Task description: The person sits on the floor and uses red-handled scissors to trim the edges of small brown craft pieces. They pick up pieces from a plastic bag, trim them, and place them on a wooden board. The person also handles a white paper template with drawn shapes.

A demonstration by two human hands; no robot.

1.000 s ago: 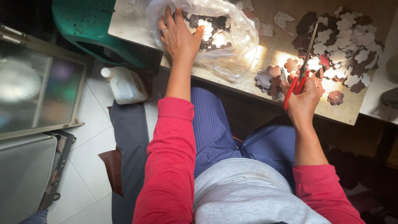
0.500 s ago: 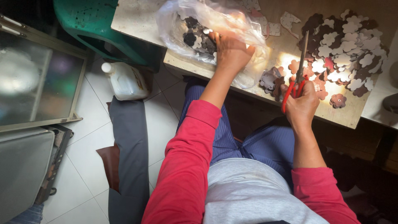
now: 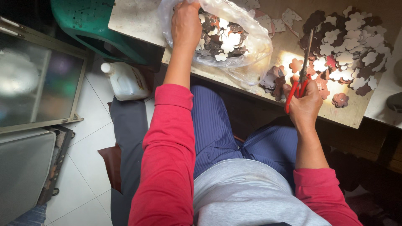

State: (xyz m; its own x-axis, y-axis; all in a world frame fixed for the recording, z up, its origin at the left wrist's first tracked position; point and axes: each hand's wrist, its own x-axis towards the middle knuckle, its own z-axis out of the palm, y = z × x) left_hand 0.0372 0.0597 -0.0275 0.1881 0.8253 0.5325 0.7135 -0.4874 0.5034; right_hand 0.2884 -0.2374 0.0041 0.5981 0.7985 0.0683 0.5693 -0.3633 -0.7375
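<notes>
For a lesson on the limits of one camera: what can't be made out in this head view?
- Left hand: its fingertips are hidden inside the clear plastic bag, so what they grip is unknown.
- Scissors: the right hand covers most of the red handles.
- Pile of flower-shaped cutouts: its top is cut off by the frame edge.
- Green plastic chair: only part shows.
</notes>
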